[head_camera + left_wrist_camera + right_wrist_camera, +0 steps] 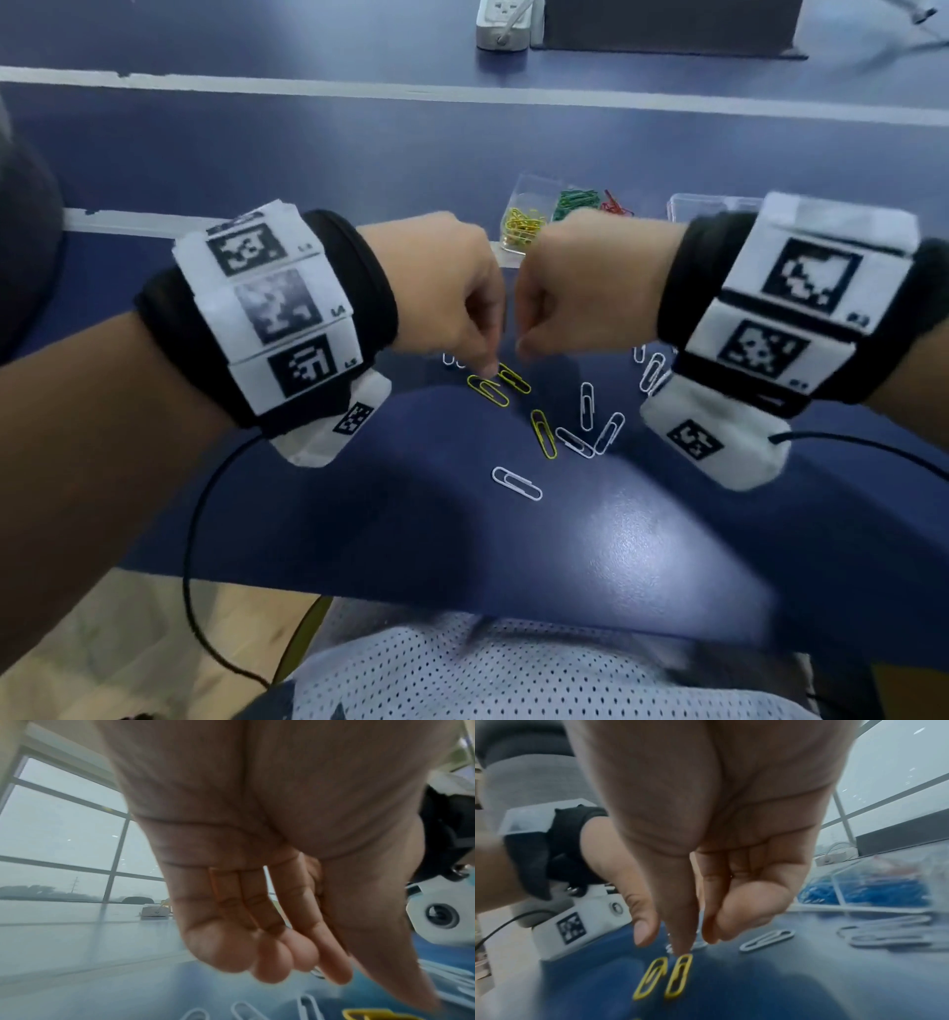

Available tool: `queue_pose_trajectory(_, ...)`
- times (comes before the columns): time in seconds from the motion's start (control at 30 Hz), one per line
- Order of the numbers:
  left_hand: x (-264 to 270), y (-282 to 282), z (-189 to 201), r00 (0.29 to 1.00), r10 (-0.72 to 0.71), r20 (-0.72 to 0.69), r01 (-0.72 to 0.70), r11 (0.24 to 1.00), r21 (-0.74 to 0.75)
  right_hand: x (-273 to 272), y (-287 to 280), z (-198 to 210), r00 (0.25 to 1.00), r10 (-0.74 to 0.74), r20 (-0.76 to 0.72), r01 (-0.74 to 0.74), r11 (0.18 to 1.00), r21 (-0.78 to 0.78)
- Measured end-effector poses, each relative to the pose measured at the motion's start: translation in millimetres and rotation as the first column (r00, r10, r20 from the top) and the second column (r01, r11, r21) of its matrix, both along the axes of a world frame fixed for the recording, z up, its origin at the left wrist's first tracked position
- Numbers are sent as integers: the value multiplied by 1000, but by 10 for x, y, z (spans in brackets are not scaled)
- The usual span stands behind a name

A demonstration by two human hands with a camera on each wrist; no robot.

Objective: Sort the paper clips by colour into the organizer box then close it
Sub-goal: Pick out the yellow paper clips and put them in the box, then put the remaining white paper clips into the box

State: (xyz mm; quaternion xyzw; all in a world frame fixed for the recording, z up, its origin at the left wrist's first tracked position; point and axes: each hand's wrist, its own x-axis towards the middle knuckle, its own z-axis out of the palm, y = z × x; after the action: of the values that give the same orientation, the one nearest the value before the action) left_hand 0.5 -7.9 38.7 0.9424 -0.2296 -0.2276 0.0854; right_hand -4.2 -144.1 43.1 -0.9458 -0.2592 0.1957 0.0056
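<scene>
Glossy blue table (642, 539), clear plastic organizer box (529, 192), coated-wire paper clips (543, 433).

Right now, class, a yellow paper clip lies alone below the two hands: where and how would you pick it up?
The yellow paper clip lies flat on the blue table, so nothing slides under it. Probably best to come straight down and pinch across its long sides near the lower rounded end, away from the white paper clip beside its upper part.
</scene>
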Motion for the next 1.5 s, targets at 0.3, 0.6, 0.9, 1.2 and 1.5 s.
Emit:
queue_pose_trajectory(0.3,-97,-7,-130,995,-94,13,92,989,119,-127,99,-104,996,84,-25,-84,996,-24)
queue_pose_trajectory(0.6,-155,2,-116,993,-97,71,87,988,129,-92,-169,-24,951,283,-126,-264,954,144)
queue_pose_trajectory(0.9,80,-27,25,971,57,232,-49,998,-37,-181,-169,-82,857,501,-118,-506,863,-10)
queue_pose_trajectory(1.2,496,-320,10,927,108,360,-84,993,-83,-13,-308,-30,961,274,-26,-270,957,101)
queue_pose_trajectory(1.5,574,-301,-49,937,126,326,-128,992,-17,568,-343,29,933,-307,187,219,898,381)
